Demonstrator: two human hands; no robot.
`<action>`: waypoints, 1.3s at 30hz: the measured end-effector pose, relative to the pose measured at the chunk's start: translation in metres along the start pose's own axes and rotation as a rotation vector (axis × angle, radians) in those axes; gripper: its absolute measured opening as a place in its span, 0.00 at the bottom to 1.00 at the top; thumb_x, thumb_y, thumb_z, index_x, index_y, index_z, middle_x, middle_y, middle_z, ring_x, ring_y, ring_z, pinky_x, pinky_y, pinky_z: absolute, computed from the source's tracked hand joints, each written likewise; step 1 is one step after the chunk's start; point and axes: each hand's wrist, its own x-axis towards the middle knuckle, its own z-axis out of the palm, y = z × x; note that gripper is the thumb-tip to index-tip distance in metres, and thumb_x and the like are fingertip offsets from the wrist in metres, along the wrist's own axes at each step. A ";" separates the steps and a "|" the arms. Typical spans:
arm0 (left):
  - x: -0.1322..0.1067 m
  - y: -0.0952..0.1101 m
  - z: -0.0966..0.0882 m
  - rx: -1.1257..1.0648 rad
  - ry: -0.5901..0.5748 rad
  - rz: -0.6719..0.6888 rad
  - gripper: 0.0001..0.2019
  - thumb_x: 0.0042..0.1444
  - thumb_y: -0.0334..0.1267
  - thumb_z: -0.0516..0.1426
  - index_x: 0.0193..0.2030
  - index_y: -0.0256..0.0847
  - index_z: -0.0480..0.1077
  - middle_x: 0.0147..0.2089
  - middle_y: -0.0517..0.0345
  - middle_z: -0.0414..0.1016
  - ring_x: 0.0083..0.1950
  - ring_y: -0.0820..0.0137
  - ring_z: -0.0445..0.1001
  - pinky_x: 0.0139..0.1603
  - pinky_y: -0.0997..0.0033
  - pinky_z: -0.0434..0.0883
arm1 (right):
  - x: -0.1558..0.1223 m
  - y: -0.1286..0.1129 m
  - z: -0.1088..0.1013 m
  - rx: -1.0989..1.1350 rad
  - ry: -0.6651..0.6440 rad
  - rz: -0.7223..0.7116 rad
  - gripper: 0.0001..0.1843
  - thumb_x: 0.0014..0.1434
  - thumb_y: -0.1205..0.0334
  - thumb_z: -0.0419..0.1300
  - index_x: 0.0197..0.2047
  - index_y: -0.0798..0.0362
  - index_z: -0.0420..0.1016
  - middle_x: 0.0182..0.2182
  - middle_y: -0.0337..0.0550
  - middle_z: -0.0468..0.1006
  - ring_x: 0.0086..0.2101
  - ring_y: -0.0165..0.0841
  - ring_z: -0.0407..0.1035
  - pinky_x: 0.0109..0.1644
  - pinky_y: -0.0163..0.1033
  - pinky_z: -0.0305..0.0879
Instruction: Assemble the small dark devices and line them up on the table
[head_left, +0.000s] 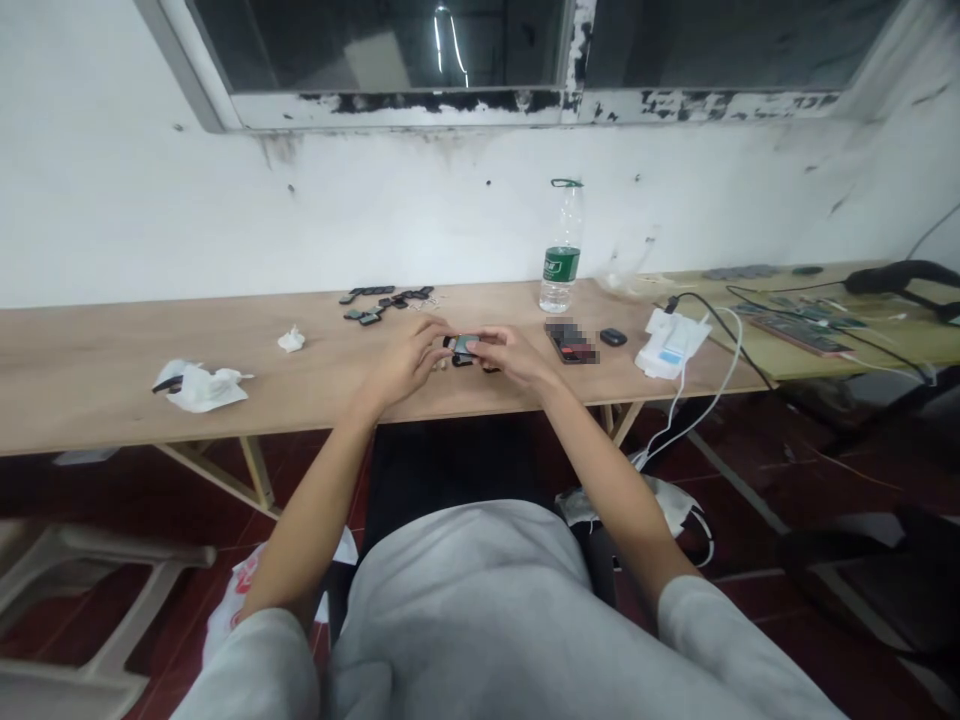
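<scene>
Between my hands, just above the wooden table, is a small flat rectangular piece (463, 344) with a dark edge and a grey-green face. My left hand (411, 362) pinches its left end with curled fingers. From the other side my right hand (511, 354) grips it, the thumb lying across its face. Small dark parts (462, 361) lie on the table just below, partly covered by my fingers. Beyond my left hand is a loose group of similar black pieces (367, 316) with grey-green faces, with tiny light bits (433, 302) beside them.
On the wooden table (90, 370) stand a green-labelled bottle (559, 265), a phone (571, 342), a small black case (613, 337) and a white power strip (671, 342) with cables. Crumpled tissues (206, 388) lie left. A plastic stool (112, 570) stands below left.
</scene>
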 end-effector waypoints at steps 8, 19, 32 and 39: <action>0.001 -0.008 0.001 0.059 0.066 -0.051 0.17 0.70 0.44 0.53 0.56 0.38 0.76 0.54 0.45 0.74 0.56 0.58 0.74 0.61 0.55 0.71 | -0.002 -0.003 0.002 -0.056 0.045 -0.055 0.22 0.54 0.51 0.72 0.46 0.59 0.83 0.31 0.42 0.79 0.30 0.28 0.68 0.32 0.32 0.63; -0.002 -0.014 0.005 -0.081 -0.005 -0.216 0.21 0.68 0.50 0.53 0.54 0.39 0.79 0.57 0.47 0.78 0.57 0.55 0.76 0.62 0.56 0.72 | -0.001 -0.001 0.005 -0.173 0.031 -0.078 0.19 0.58 0.54 0.68 0.48 0.59 0.84 0.38 0.47 0.83 0.32 0.30 0.71 0.37 0.35 0.68; -0.001 -0.013 0.010 -0.083 0.026 -0.238 0.20 0.66 0.47 0.56 0.57 0.39 0.78 0.59 0.47 0.78 0.56 0.57 0.78 0.57 0.58 0.76 | 0.006 0.012 0.003 -0.203 0.095 -0.093 0.18 0.59 0.54 0.67 0.46 0.59 0.84 0.32 0.45 0.82 0.30 0.30 0.70 0.34 0.33 0.68; -0.001 -0.011 0.011 -0.074 0.045 -0.225 0.20 0.67 0.48 0.55 0.56 0.38 0.79 0.61 0.45 0.77 0.61 0.54 0.76 0.64 0.54 0.72 | 0.008 0.017 0.000 -0.172 0.087 -0.087 0.20 0.58 0.49 0.68 0.45 0.57 0.84 0.31 0.44 0.81 0.29 0.30 0.70 0.31 0.32 0.65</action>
